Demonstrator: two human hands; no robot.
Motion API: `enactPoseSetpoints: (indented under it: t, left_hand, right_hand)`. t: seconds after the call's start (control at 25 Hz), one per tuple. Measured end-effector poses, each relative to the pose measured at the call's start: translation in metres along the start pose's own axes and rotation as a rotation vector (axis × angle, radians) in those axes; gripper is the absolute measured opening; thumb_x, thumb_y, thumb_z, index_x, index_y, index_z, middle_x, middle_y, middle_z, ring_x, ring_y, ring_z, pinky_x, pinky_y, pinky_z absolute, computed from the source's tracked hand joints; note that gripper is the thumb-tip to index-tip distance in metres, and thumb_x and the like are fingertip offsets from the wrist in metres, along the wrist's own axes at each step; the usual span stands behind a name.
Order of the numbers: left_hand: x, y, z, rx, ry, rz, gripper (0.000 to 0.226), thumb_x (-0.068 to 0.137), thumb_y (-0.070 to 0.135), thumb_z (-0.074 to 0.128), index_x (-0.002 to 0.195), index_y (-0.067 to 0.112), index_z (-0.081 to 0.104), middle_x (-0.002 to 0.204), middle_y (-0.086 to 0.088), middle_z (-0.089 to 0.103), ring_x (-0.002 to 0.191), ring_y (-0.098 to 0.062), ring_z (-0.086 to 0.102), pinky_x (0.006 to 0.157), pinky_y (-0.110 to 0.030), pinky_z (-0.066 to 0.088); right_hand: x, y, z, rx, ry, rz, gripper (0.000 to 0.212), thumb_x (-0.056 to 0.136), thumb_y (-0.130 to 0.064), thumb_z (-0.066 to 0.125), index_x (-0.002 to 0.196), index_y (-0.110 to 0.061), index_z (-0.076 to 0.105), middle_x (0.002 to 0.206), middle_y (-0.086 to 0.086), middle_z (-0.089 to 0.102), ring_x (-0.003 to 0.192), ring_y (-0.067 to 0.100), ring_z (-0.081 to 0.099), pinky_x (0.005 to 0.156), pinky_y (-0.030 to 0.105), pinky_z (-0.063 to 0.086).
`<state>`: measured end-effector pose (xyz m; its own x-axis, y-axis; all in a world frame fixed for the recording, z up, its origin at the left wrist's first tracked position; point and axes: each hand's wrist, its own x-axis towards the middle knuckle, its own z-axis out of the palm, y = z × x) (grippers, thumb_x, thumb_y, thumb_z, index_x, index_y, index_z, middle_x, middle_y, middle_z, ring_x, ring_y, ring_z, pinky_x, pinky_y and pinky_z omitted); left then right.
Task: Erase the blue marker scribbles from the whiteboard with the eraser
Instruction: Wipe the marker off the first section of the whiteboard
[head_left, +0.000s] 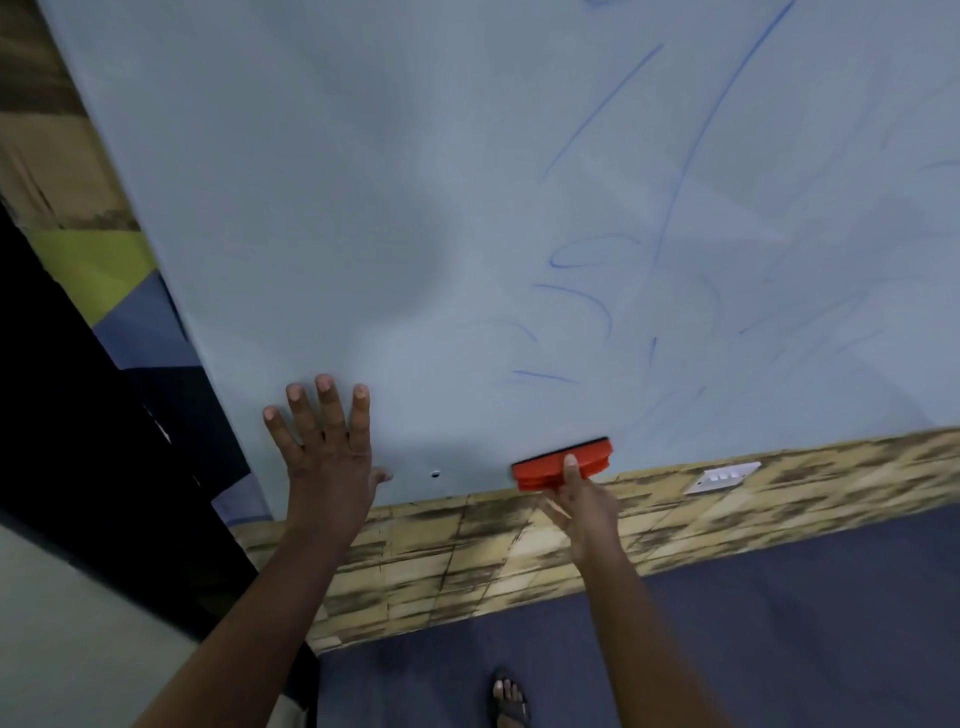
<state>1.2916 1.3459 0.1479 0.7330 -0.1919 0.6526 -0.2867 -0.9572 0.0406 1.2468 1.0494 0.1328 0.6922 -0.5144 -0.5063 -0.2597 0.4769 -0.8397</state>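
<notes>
Eraser at the board's bottom edge — scribbles above it

Nearest, the right hand (582, 506) pinches the red eraser (563, 464), its long axis along the bottom edge of the whiteboard (363, 208). The left hand (327, 441) lies flat, fingers spread, near the bottom-left corner. Farther off, the blue scribbles (587, 306) run up and right of the eraser — the right hand is nearer them.

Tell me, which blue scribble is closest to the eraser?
The short, nearly flat stroke just above the red eraser; the loops and long lines sit higher up.
</notes>
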Motion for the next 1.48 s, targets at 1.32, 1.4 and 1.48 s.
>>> enactPoseSetpoints:
  t: [1.32, 1.4, 1.48]
  left_hand:
    - [0.020, 0.061, -0.089, -0.018, 0.096, -0.278, 0.095, 0.093, 0.026, 0.080, 0.168, 0.010, 0.023, 0.176, -0.023, 0.001, 0.163, -0.042, 0.003, 0.125, -0.064, 0.025]
    - [0.031, 0.059, -0.094, 0.008, 0.120, -0.266, 0.098, 0.092, 0.027, 0.081, 0.168, 0.010, 0.022, 0.175, -0.024, 0.002, 0.163, -0.044, 0.005, 0.124, -0.065, 0.026]
    - [0.039, 0.055, -0.103, 0.041, 0.150, -0.257, 0.100, 0.090, 0.027, 0.083, 0.167, 0.009, 0.023, 0.175, -0.026, 0.005, 0.162, -0.045, 0.007, 0.123, -0.067, 0.028]
  right_hand:
    - [-0.033, -0.115, 0.038, -0.713, 0.059, -1.572, 0.067, 0.084, -0.051, 0.080, 0.143, -0.028, 0.062, 0.108, 0.007, 0.056, 0.096, 0.025, 0.052, 0.080, 0.040, 0.038]
    - [-0.043, -0.148, 0.037, -0.451, 0.108, -1.439, 0.069, 0.085, -0.057, 0.077, 0.146, -0.033, 0.056, 0.103, 0.003, 0.052, 0.091, 0.020, 0.054, 0.079, 0.046, 0.047]
    - [-0.051, -0.160, 0.036, -0.224, 0.057, -1.273, 0.072, 0.086, -0.061, 0.074, 0.150, -0.039, 0.047, 0.101, -0.001, 0.046, 0.089, 0.015, 0.052, 0.078, 0.048, 0.054]
